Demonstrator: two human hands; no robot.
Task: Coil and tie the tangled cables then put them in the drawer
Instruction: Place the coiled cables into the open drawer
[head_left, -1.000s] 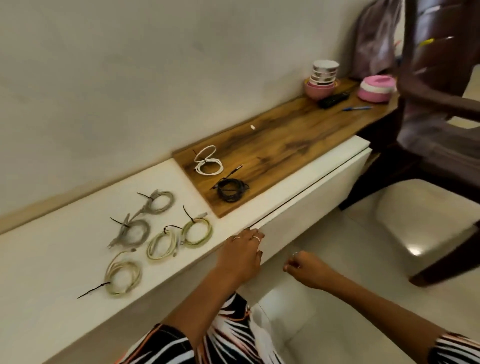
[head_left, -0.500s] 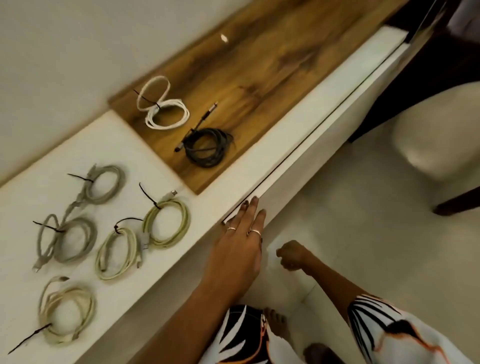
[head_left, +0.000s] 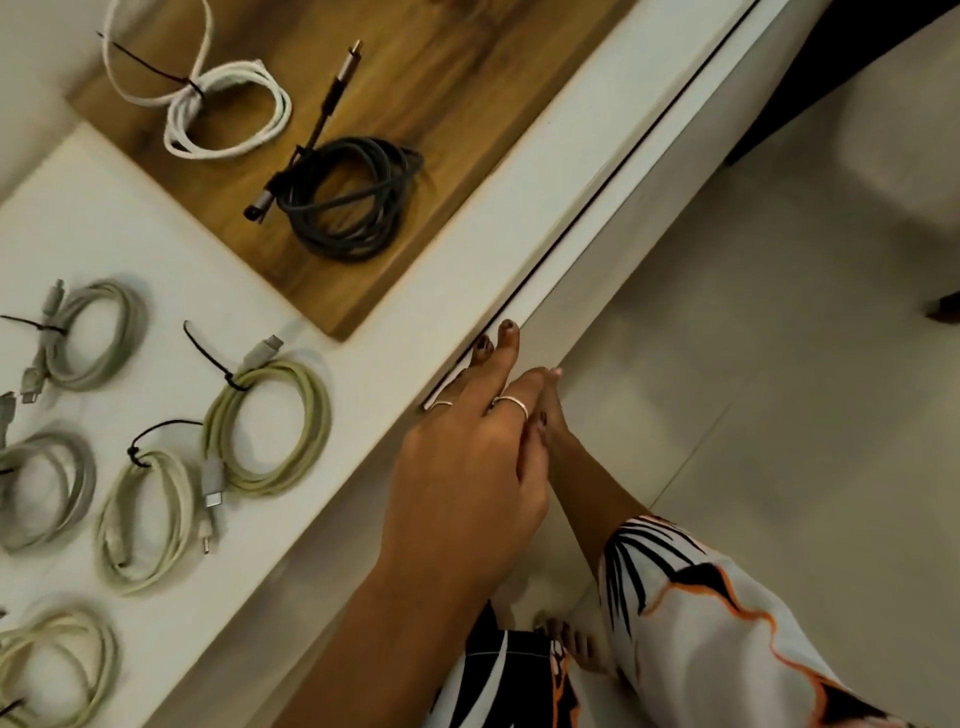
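Several coiled, tied cables lie on the white counter (head_left: 410, 332): a white one (head_left: 223, 109) and a black one (head_left: 348, 197) on the wooden panel (head_left: 457, 73), a green one (head_left: 270, 426), a cream one (head_left: 145, 519) and grey ones (head_left: 93, 332) further left. The white drawer front (head_left: 649, 156) runs along the counter's edge, with a thin dark gap above it. My left hand (head_left: 467, 467) reaches over the edge, its straight fingertips at that gap. My right hand (head_left: 558, 415) comes up against the drawer front just below, mostly hidden behind the left hand.
A pale chair seat (head_left: 909, 104) stands at the upper right over the light tiled floor (head_left: 779, 364). My bare foot (head_left: 571, 644) and patterned clothing show at the bottom. Another cream coil (head_left: 57, 665) lies at the lower left.
My view has dropped closer to the counter's edge. My right hand has risen from a loose fist in the air to the drawer front, under my left hand, which stays at the gap.
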